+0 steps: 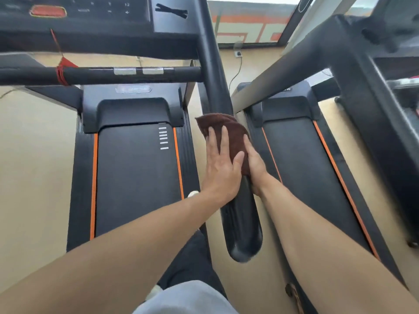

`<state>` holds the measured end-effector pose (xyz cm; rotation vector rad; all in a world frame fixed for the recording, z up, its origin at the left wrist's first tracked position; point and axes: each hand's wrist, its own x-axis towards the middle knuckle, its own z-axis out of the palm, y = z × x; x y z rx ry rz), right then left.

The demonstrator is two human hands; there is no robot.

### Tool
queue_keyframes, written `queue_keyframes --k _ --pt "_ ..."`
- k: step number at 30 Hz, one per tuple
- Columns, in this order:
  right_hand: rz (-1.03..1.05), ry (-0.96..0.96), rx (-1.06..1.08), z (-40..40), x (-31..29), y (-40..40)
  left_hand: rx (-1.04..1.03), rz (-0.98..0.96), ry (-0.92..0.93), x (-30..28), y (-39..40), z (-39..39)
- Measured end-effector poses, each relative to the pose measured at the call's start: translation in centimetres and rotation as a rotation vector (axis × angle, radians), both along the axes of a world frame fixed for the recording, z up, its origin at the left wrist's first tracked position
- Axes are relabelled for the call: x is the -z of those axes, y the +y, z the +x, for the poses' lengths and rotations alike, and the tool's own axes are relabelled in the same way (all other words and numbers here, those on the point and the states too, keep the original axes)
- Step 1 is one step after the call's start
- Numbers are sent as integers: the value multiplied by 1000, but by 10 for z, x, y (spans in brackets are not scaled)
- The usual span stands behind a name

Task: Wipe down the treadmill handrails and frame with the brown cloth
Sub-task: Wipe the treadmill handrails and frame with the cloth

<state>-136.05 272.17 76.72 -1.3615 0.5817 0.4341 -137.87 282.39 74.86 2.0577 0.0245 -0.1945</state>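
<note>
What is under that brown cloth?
The black handrail lies under the brown cloth. Both hands press the cloth around it: left hand, right hand. The covered stretch of rail is hidden.

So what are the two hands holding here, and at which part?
Both hold the brown cloth around the handrail. The left hand presses flat on the cloth's near left part; the right hand grips its right side against the rail.

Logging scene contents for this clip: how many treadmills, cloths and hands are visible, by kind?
Treadmills: 2, near and neighbouring
Brown cloth: 1
Hands: 2, left hand and right hand
Total: 5
</note>
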Motion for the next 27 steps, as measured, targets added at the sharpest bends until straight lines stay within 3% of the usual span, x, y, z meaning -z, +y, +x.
queue_keyframes --k 9,13,16,19,23,27 --pt "-126 68 175 -166 -2 -3 31 -127 103 7 -11 -175" --pt "-298 -79 234 -207 12 8 51 -285 178 17 -4 -214" --pt "-529 -238 85 -219 16 15 -13 -427 396 18 7 -217" --pt "-771 -216 -2 -220 17 30 -145 -635 701 11 28 -206" --pt "-897 -172 -50 -209 16 34 -106 -573 793 9 54 -173" --pt "-1100 -174 -172 -181 7 44 -8 -428 609 13 65 -125"
